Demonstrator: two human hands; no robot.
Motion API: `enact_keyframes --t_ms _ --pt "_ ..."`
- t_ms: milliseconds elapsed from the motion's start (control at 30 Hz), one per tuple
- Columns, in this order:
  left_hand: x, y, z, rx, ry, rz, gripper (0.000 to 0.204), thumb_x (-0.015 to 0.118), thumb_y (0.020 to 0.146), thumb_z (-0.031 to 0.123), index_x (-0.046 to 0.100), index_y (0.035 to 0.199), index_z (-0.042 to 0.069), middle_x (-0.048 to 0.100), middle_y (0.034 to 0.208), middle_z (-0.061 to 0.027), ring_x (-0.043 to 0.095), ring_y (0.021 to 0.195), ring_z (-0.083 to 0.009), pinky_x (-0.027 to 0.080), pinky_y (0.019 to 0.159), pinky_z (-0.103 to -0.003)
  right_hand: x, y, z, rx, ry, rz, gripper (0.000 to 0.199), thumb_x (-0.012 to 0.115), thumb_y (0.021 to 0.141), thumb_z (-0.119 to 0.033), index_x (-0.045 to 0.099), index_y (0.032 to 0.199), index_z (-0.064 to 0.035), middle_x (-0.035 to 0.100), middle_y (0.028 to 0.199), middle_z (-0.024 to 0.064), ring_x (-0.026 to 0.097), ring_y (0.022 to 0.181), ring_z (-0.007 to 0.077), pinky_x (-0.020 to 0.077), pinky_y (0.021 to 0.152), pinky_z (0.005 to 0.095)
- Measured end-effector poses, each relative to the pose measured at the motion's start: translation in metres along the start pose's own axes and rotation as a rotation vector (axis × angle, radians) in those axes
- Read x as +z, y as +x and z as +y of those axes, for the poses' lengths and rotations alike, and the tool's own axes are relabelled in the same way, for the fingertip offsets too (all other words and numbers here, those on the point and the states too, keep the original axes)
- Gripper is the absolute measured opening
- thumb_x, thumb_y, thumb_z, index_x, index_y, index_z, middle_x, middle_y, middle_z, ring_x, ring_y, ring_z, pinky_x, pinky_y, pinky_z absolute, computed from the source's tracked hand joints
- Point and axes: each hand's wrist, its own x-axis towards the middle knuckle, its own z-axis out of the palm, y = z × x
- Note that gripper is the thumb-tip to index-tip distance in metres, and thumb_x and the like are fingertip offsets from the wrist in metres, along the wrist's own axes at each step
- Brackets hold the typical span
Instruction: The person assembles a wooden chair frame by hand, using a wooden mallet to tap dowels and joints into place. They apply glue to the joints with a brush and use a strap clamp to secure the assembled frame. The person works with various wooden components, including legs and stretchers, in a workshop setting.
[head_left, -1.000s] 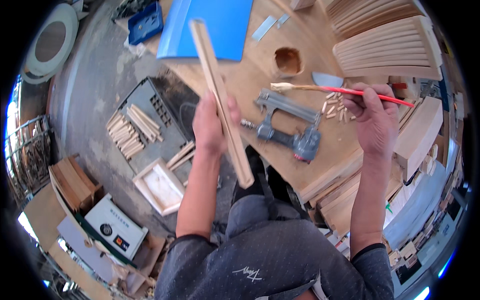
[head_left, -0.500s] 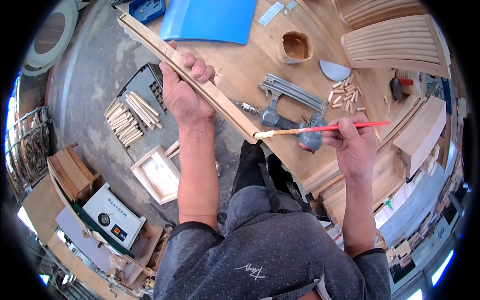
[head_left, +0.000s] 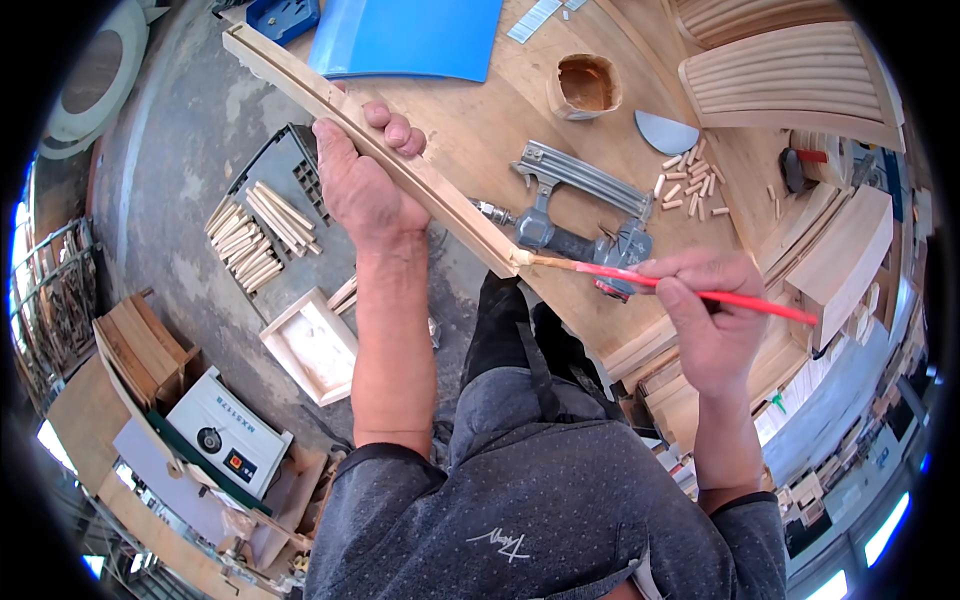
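Note:
My left hand [head_left: 375,180] is closed around a long, grooved wooden strip [head_left: 450,208], which slants from upper left down toward the middle. My right hand [head_left: 712,310] pinches a thin brush [head_left: 740,300] with a red handle. Its pale, coated tip touches the near end of the strip. Beyond, on the wooden workbench [head_left: 470,130], stands a cut-down tub of brown glue-like paste [head_left: 586,88]. A grey nail gun [head_left: 570,225] with a hose fitting lies behind the brush, partly covered by it.
Short dowels [head_left: 690,180] lie scattered beside a grey half-disc [head_left: 667,132]. A blue curved panel [head_left: 405,38] rests at the bench's far side. Slatted wooden panels [head_left: 790,80] stand at right. Left and lower, a grey crate [head_left: 285,180] carries bundled sticks, near a wooden tray [head_left: 312,345].
My right hand has moved slightly down and right, and the brush handle now tilts downward to the right. The strip has shifted slightly left, still in my left hand.

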Motion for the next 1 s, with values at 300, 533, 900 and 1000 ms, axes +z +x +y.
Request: enact_keyframes --t_ms 300,533,900,1000 --pt "0.013 -0.002 -0.005 0.033 0.147 -0.027 0.046 0.026 0.113 0.040 0.042 0.142 0.008 0.049 0.090 -0.0070 0.043 0.071 -0.0158 0.041 0.064 -0.030 0.002 -0.002 -0.010 0.103 -0.025 0.026 0.012 0.066 0.095 0.004 0.056 0.097 0.0000 0.072 0.095 0.0164 0.071 0.086 0.0162 0.0567 0.074 0.0292" --pt "0.026 -0.011 -0.008 0.099 0.205 -0.153 0.048 0.029 0.113 0.041 0.039 0.146 0.009 0.052 0.089 -0.0077 0.045 0.070 -0.0157 0.039 0.063 -0.030 0.006 0.007 -0.004 0.301 0.104 0.190 0.010 0.065 0.097 0.000 0.056 0.098 0.0020 0.072 0.091 0.0153 0.073 0.079 0.0178 0.0619 0.071 0.0303" --pt "0.017 -0.008 -0.008 0.071 0.056 -0.213 0.049 0.036 0.112 0.042 0.038 0.148 0.009 0.058 0.089 -0.0099 0.053 0.068 -0.0191 0.046 0.062 -0.032 -0.002 0.000 0.004 0.283 0.142 0.200 0.011 0.065 0.097 0.000 0.054 0.097 0.0018 0.070 0.089 0.0162 0.073 0.079 0.0187 0.0632 0.073 0.0321" --pt "0.016 -0.009 -0.009 0.070 0.073 -0.199 0.050 0.035 0.112 0.043 0.038 0.148 0.009 0.057 0.089 -0.0096 0.052 0.068 -0.0187 0.045 0.062 -0.031 -0.002 0.001 -0.004 0.285 0.093 0.204 0.009 0.064 0.097 0.001 0.055 0.096 0.0020 0.070 0.089 0.0154 0.073 0.080 0.0187 0.0628 0.073 0.0316"
